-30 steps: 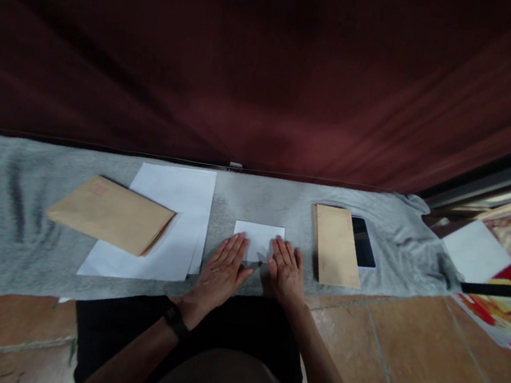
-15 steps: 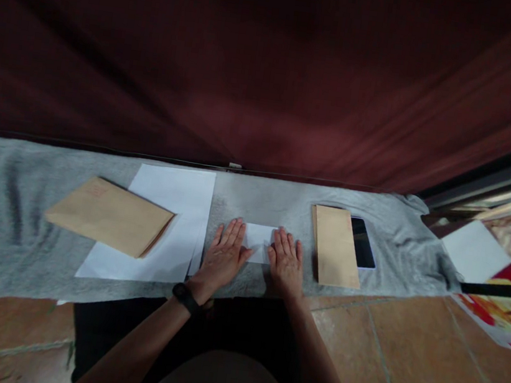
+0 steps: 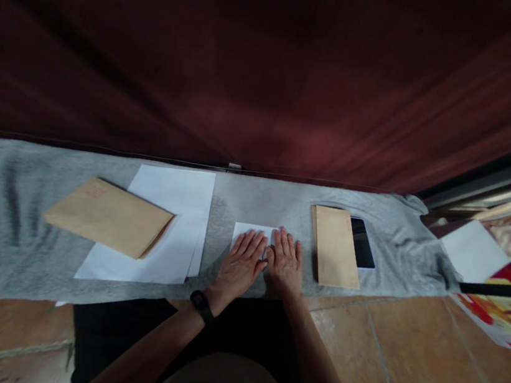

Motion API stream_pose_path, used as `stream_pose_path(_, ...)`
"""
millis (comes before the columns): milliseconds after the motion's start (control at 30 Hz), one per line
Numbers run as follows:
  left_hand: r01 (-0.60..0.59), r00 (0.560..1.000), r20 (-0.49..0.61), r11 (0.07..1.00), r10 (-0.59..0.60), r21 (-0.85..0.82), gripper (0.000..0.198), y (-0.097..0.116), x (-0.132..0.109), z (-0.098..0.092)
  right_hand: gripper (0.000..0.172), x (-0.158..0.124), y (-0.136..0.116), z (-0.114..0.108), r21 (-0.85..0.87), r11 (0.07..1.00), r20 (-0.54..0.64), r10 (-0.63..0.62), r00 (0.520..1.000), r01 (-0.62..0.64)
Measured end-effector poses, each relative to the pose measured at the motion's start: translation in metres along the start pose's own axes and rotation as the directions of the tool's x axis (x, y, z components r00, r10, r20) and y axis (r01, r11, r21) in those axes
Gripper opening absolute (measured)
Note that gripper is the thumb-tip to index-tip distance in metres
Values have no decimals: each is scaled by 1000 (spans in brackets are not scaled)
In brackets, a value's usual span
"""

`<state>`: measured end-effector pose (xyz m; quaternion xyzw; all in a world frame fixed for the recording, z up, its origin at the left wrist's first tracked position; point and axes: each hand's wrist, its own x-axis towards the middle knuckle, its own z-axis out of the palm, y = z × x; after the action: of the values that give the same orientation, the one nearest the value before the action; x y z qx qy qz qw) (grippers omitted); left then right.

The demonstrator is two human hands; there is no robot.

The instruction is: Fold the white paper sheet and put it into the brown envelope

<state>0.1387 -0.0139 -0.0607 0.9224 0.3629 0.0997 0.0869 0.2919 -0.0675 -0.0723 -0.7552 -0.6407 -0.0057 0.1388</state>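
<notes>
A small white folded sheet of paper lies on the grey cloth in front of me, mostly covered by my hands. My left hand rests flat on its left and middle part, fingers stretched out. Flat on the paper's right end lies my right hand, its fingers extended and pointing away from me. The two thumbs are almost touching. Neither hand grips anything.
Brown envelopes lie on large white sheets to the left. More brown envelopes overlap a dark phone at right. Grey cloth covers the narrow surface before a dark red curtain. A colourful box stands far right.
My left hand has slid right across the paper, from its left edge to its middle, close to my right hand. The right hand has stayed in place.
</notes>
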Motion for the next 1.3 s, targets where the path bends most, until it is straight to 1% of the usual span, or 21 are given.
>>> stream_pose_path(100, -65, 998, 14, 998, 65, -14, 56, 2, -3, 0, 53, 0, 0, -2, -1, 1000, 25, 1, 1000, -1)
stream_pose_path(233, -118, 993, -2, 993, 118, -17, 61, -1, -11, -1, 51, 1, -1, -4, -2, 1000, 41, 7, 999, -7)
stream_pose_path(333, -134, 991, -14, 991, 134, 0, 63, -5, -19, -2, 53, 1, -1, -2, 6, 1000, 17, 11, 1000, -11)
stream_pose_path(400, -135, 991, -15, 991, 135, 26, 63, -7, -26, -2, 55, 0, -1, 1, 17, 1000, -22, 20, 1000, -19)
stream_pose_path(533, -95, 995, -33, 993, 98, 70, 63, -12, -39, -3, 56, 0, 1, 5, 41, 996, -119, 81, 990, -77)
stream_pose_path(633, -24, 997, -77, 997, 30, 74, 66, -14, -47, -3, 50, 1, 1, 5, 44, 986, -152, 169, 974, -164)
stream_pose_path(700, 11, 995, -97, 997, -3, 73, 67, -14, -50, -1, 46, 3, -1, 4, 43, 975, -155, 221, 963, -217)
stream_pose_path(800, 23, 996, -92, 997, -16, 80, 67, -13, -50, 0, 43, 8, -5, 2, 48, 961, -153, 276, 949, -272)
stream_pose_path(1000, 17, 996, -94, 996, -8, 91, 68, -14, -47, 1, 38, 23, -11, -4, 80, 920, -64, 388, 920, -383)
stream_pose_path(1067, 20, 994, -105, 995, -10, 95, 68, -14, -47, 1, 35, 25, -11, -4, 123, 908, -63, 409, 910, -399)
stream_pose_path(1200, 33, 993, -116, 993, -19, 115, 69, -13, -45, 4, 29, 24, -8, -1, 205, 899, -104, 414, 904, -388)
stream_pose_path(1300, 33, 993, -118, 991, -18, 131, 67, -13, -45, 5, 28, 21, -8, 2, 236, 891, -120, 422, 898, -387)
